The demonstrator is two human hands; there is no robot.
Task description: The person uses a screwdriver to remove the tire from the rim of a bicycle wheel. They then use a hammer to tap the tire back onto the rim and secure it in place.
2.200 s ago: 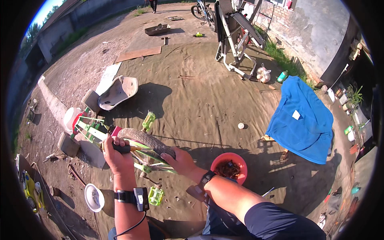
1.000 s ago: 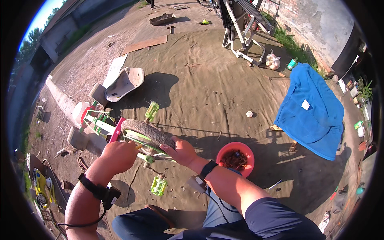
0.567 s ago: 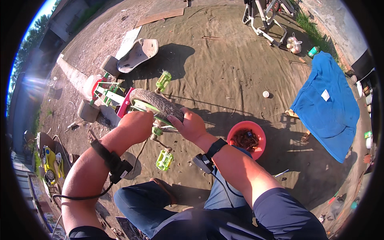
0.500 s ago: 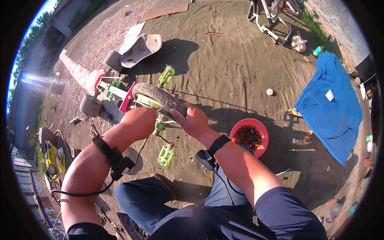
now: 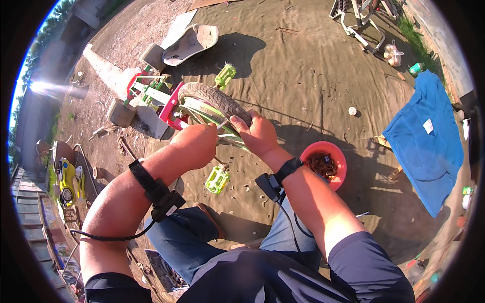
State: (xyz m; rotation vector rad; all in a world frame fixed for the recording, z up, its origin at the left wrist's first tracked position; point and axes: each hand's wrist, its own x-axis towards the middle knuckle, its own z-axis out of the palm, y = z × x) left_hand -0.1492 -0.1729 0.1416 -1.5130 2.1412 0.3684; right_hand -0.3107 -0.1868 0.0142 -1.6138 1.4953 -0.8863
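Observation:
A small wheel with a dark treaded tire (image 5: 216,99) and light green rim stands between the arms of a red fork (image 5: 171,107), part of a small upturned child's cycle. My right hand (image 5: 261,135) grips the near side of the tire, thumb on top. Close by on the left, my left hand (image 5: 196,146) is closed in a fist at the wheel's side; its fingers, and anything in them, are hidden. Bright green pedals stick out on both sides: the far pedal (image 5: 225,77) beyond the tire, the near pedal (image 5: 217,179) below my left hand.
Right of my knees stands a pink-red bucket (image 5: 341,164) holding brownish scraps. A blue cloth (image 5: 424,146) drapes over something at the right. A worn seat (image 5: 194,44) lies at the far left. A yellow toy car (image 5: 65,182) sits at the left edge. A metal frame (image 5: 356,22) stands far right.
The whole view has shifted, so things sit higher and farther right. My left hand has moved slightly nearer me along the wheel, covering the crank's middle. My right hand keeps its grip.

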